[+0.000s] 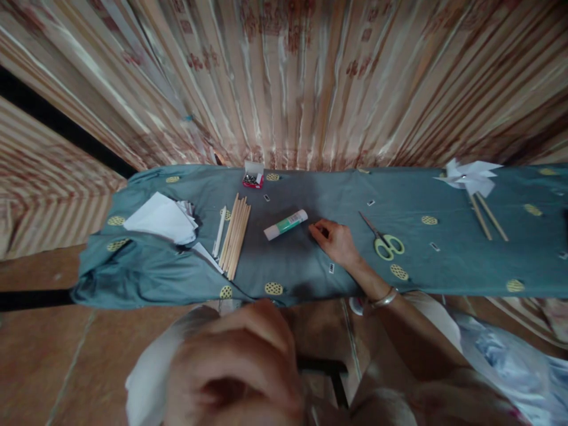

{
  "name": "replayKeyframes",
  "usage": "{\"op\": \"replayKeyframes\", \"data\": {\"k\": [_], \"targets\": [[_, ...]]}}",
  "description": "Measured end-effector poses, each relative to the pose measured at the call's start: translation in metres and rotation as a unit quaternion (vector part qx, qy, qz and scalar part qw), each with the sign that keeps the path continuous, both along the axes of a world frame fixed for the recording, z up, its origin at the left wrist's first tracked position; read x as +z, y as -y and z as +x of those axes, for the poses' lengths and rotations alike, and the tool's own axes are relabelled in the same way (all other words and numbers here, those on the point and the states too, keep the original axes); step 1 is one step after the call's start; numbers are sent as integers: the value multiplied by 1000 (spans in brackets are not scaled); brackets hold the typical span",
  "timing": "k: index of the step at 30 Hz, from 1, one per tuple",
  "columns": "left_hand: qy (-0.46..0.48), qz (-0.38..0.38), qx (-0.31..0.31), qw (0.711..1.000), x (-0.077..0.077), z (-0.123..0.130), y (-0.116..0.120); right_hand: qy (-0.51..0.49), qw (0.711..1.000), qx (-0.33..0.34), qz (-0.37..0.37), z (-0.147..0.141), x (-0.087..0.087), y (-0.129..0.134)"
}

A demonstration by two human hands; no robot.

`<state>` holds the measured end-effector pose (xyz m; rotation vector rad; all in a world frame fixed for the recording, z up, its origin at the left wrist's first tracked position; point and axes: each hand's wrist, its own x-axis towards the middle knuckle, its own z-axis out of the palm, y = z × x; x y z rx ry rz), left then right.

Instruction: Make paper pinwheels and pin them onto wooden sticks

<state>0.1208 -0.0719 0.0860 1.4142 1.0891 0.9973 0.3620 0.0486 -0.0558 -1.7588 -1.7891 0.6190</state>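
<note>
My right hand rests on the green cloth with its fingers curled, just right of a white and green glue stick; whether anything is inside is hidden. Close to the camera, my left hand is raised in front of the table edge, large and blurred, its fingers curled, with nothing plainly visible in them. Light wooden sticks lie side by side left of the glue. Scissors with green handles lie right of my right hand. A small open red box of metal pieces stands at the back.
A stack of white paper pieces lies on the left of the cloth-covered table. White paper pinwheels with wooden sticks lie at the far right. Behind the table hangs a pleated curtain. A thin white rod lies beside the sticks.
</note>
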Motion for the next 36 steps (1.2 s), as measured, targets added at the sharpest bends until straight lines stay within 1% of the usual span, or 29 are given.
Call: {"op": "replayKeyframes", "data": {"k": [1,2,4,5,6,8,10,11,12,15,18,22,27,30,33,36], "targets": [[34,24,42,998,3,0,-6,0,1000,-1,0,0,0,0],[45,43,83,995,4,-2,-15,0,1000,-2,1,0,0,0],[46,114,176,977,1,-13,-41,4,1000,0,2,1,-1,0],[26,153,213,965,-4,-23,-57,5,1000,2,3,1,-1,0],[-24,193,250,948,-11,-36,-74,6,1000,4,5,2,-2,1],[-162,252,326,897,-28,-65,-104,4,1000,9,7,2,-2,1],[-307,220,317,870,-47,-96,-125,0,1000,14,8,2,-3,0],[-349,206,315,858,-57,-109,-131,0,1000,15,7,2,-3,0],[-377,190,304,854,-67,-120,-135,2,1000,16,7,3,-4,0],[-427,121,290,848,-91,-142,-134,6,1000,15,10,3,-4,0],[-442,88,274,850,-102,-151,-129,7,1000,17,13,3,-3,1],[-461,75,272,841,-103,-154,-128,7,1000,15,12,2,-1,2],[-478,87,253,837,-100,-154,-127,17,1000,17,10,2,-1,2],[-496,96,245,827,-98,-151,-124,12,1000,18,5,3,-2,1],[-533,100,240,805,-95,-145,-122,12,1000,17,6,3,-2,1],[-577,93,247,773,-91,-139,-122,10,1000,18,10,3,-3,0]]}}
